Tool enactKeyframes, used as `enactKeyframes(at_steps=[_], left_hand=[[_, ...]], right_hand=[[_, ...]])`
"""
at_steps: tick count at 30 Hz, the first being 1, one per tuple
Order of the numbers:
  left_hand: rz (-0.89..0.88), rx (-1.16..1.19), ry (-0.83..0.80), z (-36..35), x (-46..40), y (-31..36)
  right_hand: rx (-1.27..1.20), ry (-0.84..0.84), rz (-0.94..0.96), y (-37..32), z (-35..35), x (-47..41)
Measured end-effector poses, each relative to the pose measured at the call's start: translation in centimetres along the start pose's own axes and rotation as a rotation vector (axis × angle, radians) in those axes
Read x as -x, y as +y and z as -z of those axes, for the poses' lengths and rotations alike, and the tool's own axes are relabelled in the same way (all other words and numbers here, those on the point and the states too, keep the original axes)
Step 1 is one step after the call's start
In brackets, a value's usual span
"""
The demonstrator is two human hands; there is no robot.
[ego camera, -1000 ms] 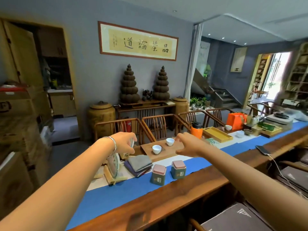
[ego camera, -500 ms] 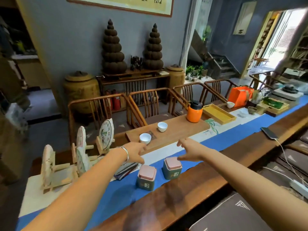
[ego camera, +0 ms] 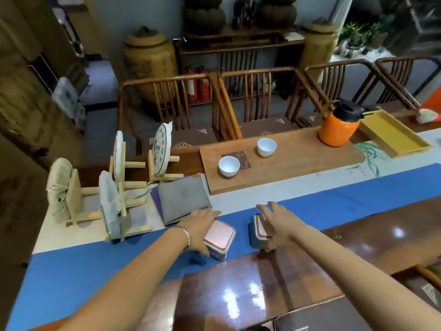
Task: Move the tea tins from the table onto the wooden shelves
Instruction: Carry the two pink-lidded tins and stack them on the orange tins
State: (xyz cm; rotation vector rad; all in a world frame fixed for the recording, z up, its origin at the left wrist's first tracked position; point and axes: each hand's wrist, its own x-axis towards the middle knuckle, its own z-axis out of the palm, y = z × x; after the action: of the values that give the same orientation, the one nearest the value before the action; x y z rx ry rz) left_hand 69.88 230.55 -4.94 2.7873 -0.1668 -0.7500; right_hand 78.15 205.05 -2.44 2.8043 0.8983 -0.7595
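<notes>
Head view: left hand [ego camera: 201,229] fingers spread over left tea tin [ego camera: 219,238]; right hand [ego camera: 278,223] fingers spread over right tea tin [ego camera: 259,231]; both tins on blue runner [ego camera: 358,204], tabletop [ego camera: 358,247].

The left hand [ego camera: 201,231] covers the near-left side of one tea tin [ego camera: 220,238], and the right hand [ego camera: 278,226] hides most of the other tin [ego camera: 259,229] — whether fingers close round either cannot be told. The tin labels are hidden, and the orange bag [ego camera: 434,101] is cut by the right edge.
</notes>
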Motion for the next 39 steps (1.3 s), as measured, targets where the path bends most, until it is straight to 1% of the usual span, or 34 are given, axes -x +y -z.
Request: enactKeyframes(at_steps=[3, 6, 10, 17, 19, 23, 28, 31, 36, 39], left_hand=[[-0.007, 0.002, -0.012, -1.4, -1.4, -0.3], [-0.048, -0.021, 0.029, -2.2, -2.6, -0.1], [-0.061, 0.029, 0.054, -2.3, -3.5, 0.0], [0.021, 0.154, 0.161, -1.7, -4.2, -0.4], [0.057, 0.22, 0.19, -0.8, -4.0, -0.7], [0.107, 0.328, 0.26, 1.8, -2.7, -1.9], [0.176, 0.349, 0.308, 4.8, 0.5, -3.3], [0.229, 0.347, 0.352, 6.1, 3.3, -4.3], [0.314, 0.415, 0.469, 7.1, 9.8, -6.9], [0.394, 0.454, 0.566, 7.2, 15.0, -8.9]], right_hand=[[0.027, -0.013, 0.016, 0.9, -1.4, -1.2], [-0.031, 0.031, 0.056, 1.7, -2.4, -1.9], [-0.094, 0.073, 0.101, 2.5, -2.6, -2.7], [-0.273, 0.133, 0.058, 2.9, -1.7, -3.3], [-0.265, 0.132, 0.053, 2.8, -0.7, -3.6], [-0.281, 0.149, 0.107, 1.8, 2.0, -4.1], [-0.356, 0.189, 0.219, -0.6, 6.0, -4.4], [-0.313, 0.217, 0.317, -3.1, 8.5, -4.7], [-0.271, 0.242, 0.474, -9.3, 11.9, -5.0], [-0.199, 0.269, 0.564, -14.0, 13.5, -4.5]])
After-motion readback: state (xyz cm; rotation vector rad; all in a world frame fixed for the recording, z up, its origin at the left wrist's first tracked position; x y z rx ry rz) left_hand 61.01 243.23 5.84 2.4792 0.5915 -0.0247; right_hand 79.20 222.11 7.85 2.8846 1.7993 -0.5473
